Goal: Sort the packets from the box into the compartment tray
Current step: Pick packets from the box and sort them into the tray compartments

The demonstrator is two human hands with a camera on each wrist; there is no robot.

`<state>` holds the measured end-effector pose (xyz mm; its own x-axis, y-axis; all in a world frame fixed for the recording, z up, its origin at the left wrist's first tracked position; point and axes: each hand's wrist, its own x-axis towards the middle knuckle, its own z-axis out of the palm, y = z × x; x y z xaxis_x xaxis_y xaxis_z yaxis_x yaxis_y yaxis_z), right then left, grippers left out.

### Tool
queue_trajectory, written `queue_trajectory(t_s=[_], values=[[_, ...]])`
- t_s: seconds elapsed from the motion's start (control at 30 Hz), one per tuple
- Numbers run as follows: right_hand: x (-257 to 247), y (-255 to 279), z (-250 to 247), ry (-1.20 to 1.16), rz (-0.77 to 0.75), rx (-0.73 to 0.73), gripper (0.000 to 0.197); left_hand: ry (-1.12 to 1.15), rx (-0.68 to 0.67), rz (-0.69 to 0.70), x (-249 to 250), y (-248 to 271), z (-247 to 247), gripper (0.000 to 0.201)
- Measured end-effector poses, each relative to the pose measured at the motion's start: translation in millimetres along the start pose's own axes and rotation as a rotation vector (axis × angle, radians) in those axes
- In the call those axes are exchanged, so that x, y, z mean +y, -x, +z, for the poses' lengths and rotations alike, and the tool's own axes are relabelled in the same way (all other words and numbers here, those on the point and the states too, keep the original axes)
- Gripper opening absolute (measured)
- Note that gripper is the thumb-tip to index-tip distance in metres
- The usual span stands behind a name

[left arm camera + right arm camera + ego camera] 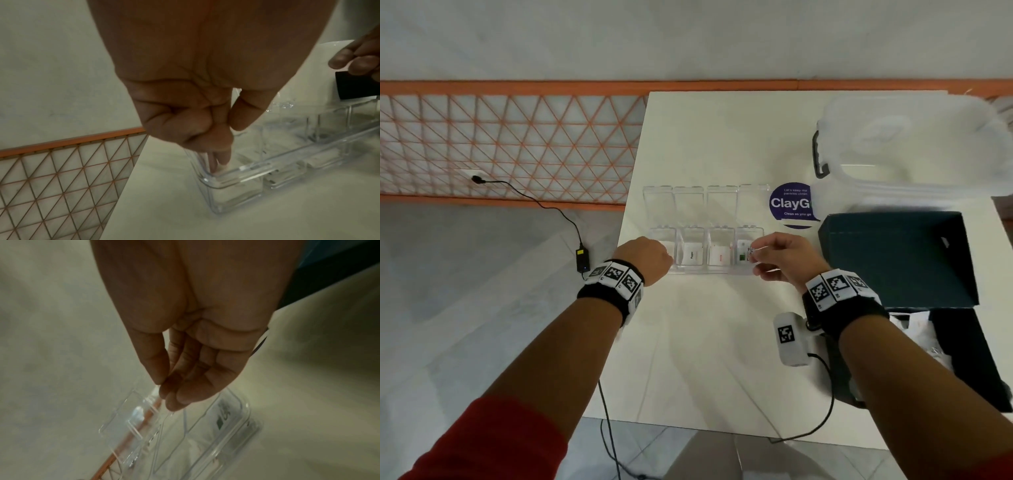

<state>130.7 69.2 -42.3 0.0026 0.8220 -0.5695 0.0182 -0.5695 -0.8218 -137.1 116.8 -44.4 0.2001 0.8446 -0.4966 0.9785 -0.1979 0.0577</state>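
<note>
From the head view: on the white table [705, 342] one clear compartment tray [705, 270], with four compartments in the near row and four lids standing open behind. One packet visible in each compartment: a plain one at the far left, half hidden, then a black-lettered packet [692, 256], a red-lettered packet [719, 256] and a green-marked packet [741, 253]. Left hand [649, 257] over the leftmost compartment, fingers curled down into it. Right hand [782, 255] at the rightmost compartment, thumb and forefinger pinching one small printed packet [750, 251] above it. To the right, two dark box parts: one dark box [893, 257], and a second part [969, 349] nearer, with white packets beside it, too blurred to count. Behind, one clear plastic tub [911, 147] and one purple round sticker [789, 204]. From the left wrist view: fingers [218, 146] closed together, tips inside the end compartment, gripping one white packet [223, 168]; three more compartments in line beyond, their packets blurred; fingertips of the other hand at the far end. From the right wrist view: thumb tip against the fingertips [176, 399], clenched in a pinch just above the tray; the pinched thing itself not to be made out here; below, the green mark in the end compartment, and one open lid [123, 423] to the left.
</note>
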Motion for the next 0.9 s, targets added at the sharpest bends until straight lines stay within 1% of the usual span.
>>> queue_trajectory(t_s=[0.07, 0.1, 0.2, 0.23, 0.3, 0.37, 0.43, 0.5, 0.57, 0.67, 0.8, 0.9], values=[[-1.9, 5.9, -11.6, -0.003, 0.002, 0.020, 0.011, 0.001, 0.011, 0.017, -0.7, 2.5, -2.1, 0.030], [-3.0, 9.4, -18.4, 0.002, -0.001, 0.029, 0.011, 0.016, 0.049, 0.019, -0.9, 4.0, -2.4, 0.029], [-4.6, 21.2, -42.6, 0.053, -0.028, 0.066, 0.010, 0.149, 0.239, 0.030, 3.2, 9.6, -3.2, 0.025], [-4.0, 25.1, -52.1, 0.067, -0.034, 0.080, 0.009, 0.205, 0.298, 0.058, 7.6, 10.6, -3.9, 0.024], [-1.5, 33.2, -72.3, 0.101, -0.040, 0.092, 0.007, 0.309, 0.372, 0.149, 22.3, 13.8, -6.8, 0.021], [2.6, 40.0, -93.7, 0.177, -0.037, 0.079, 0.003, 0.396, 0.427, 0.266, 47.5, 18.9, -10.2, 0.019], [9.6, 46.8, -117.0, 0.287, -0.008, 0.037, 0.004, 0.469, 0.453, 0.348, 80.4, 26.3, -11.2, 0.019], [18.1, 54.2, -138.4, 0.367, 0.026, -0.016, 0.005, 0.511, 0.444, 0.401, 115.6, 33.7, -7.0, 0.018], [26.1, 61.4, -156.8, 0.478, 0.051, -0.064, 0.010, 0.530, 0.398, 0.443, 148.8, 40.8, 3.6, 0.018], [36.0, 68.5, -177.2, 0.764, 0.108, -0.102, 0.023, 0.503, 0.307, 0.480, 189.8, 49.4, 23.4, 0.019], [49.4, 77.2, -188.0, 1.203, 0.142, -0.152, 0.017, 0.456, 0.229, 0.495, 229.1, 56.7, 49.7, 0.020], [63.4, 80.2, -187.2, 1.344, 0.153, -0.222, 0.032, 0.466, 0.191, 0.464, 249.0, 61.7, 64.7, 0.016]])
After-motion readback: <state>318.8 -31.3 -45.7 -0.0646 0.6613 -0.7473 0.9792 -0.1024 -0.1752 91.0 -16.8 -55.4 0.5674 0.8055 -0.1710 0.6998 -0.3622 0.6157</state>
